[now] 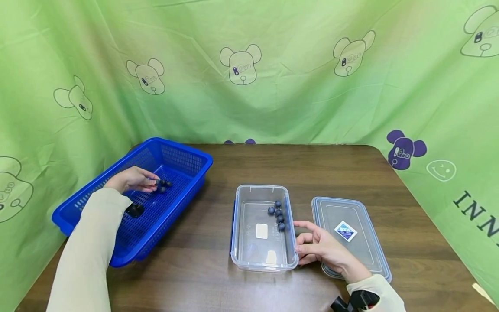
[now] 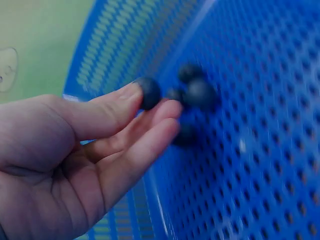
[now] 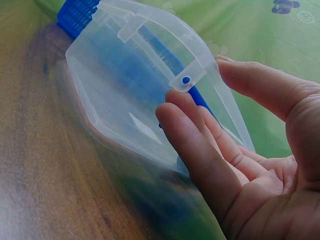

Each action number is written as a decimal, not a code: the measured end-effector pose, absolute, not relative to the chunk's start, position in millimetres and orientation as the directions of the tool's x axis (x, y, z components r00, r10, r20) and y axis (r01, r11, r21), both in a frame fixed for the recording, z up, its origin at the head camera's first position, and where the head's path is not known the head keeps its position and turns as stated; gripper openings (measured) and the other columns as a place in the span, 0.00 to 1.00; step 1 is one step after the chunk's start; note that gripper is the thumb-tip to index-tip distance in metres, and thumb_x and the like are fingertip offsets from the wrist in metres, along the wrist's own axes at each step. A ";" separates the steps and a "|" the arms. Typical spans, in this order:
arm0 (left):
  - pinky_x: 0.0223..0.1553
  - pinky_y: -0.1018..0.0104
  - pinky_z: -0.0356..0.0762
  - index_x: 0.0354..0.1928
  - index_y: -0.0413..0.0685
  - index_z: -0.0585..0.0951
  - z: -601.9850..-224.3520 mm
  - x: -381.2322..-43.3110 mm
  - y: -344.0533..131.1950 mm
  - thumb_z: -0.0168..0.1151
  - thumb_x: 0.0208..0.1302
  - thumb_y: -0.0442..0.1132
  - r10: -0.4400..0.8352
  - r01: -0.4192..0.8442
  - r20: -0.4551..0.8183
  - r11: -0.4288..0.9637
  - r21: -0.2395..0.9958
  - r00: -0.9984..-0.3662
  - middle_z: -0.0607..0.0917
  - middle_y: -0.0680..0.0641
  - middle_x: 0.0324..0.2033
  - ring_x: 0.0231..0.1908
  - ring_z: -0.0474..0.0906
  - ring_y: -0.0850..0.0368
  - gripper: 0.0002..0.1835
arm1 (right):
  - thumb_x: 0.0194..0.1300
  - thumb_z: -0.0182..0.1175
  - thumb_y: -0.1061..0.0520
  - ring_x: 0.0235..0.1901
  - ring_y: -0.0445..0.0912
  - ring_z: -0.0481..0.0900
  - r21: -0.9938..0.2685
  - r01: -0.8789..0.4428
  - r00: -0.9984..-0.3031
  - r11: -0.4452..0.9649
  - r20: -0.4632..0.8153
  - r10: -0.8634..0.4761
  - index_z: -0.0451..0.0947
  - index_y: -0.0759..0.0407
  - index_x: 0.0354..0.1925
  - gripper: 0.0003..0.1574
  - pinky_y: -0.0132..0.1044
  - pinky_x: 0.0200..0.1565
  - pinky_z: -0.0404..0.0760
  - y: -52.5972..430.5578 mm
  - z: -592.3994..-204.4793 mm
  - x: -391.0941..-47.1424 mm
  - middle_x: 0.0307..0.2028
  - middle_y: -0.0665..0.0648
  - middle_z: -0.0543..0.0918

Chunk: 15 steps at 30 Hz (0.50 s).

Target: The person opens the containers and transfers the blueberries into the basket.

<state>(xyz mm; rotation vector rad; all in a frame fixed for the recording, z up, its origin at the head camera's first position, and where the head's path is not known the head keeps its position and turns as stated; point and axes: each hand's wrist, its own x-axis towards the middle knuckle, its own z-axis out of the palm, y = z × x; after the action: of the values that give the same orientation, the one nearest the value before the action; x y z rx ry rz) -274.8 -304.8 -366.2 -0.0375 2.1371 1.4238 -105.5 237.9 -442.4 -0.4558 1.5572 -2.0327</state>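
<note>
Inside the blue plastic basket [image 1: 183,208], my left hand [image 1: 134,179] pinches a round, dark blueberry [image 2: 149,93] at the thumb tip. Several other blueberries [image 2: 201,94] lie just past its fingertips on the perforated floor. To the right stands a clear plastic container [image 1: 249,255] without its lid, several blueberries [image 1: 278,213] along its right inner side. My right hand [image 1: 321,247] touches that container's right wall from outside, thumb at the rim and the other fingers loosely bent against the side, as the right wrist view shows.
A clear lid [image 1: 351,216] with a blue-and-white label lies flat on the wooden table [image 1: 202,281], right of the container and partly under my right hand in the head view. Green printed cloth [image 1: 288,108] hangs behind the table and along both sides.
</note>
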 end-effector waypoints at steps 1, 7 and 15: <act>0.41 0.67 0.86 0.59 0.17 0.68 -367.8 -274.4 -307.0 0.50 0.71 0.21 0.288 -0.337 -0.488 0.443 0.831 -0.824 0.84 0.48 0.30 0.32 0.84 0.60 0.17 | 0.64 0.60 0.72 0.31 0.46 0.86 -0.959 0.209 -0.800 -0.192 -0.055 -0.597 0.38 0.80 0.67 0.48 0.43 0.35 0.88 237.8 -442.4 -105.5 0.36 0.53 0.84; 0.39 0.67 0.86 0.49 0.27 0.79 -373.6 -272.4 -312.6 0.51 0.70 0.21 0.311 -0.410 -0.585 0.477 0.778 -0.749 0.84 0.47 0.29 0.31 0.83 0.59 0.10 | 0.65 0.60 0.72 0.31 0.46 0.86 -0.958 0.212 -0.799 -0.193 -0.057 -0.599 0.38 0.80 0.68 0.48 0.43 0.35 0.88 237.8 -442.8 -105.3 0.36 0.53 0.84; 0.37 0.65 0.86 0.48 0.29 0.82 -372.9 -270.8 -310.6 0.58 0.68 0.26 0.286 -0.382 -0.595 0.546 0.745 -0.751 0.86 0.49 0.30 0.31 0.84 0.58 0.10 | 0.65 0.60 0.72 0.31 0.46 0.86 -0.956 0.210 -0.799 -0.203 -0.049 -0.599 0.42 0.79 0.68 0.45 0.42 0.35 0.88 238.5 -442.4 -105.4 0.36 0.54 0.84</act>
<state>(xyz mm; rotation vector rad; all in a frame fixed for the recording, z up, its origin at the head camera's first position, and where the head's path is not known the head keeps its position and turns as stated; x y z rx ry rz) -270.8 -310.6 -372.9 -0.0768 2.0861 1.2306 -105.4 238.5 -442.4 -0.4584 1.5435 -2.0415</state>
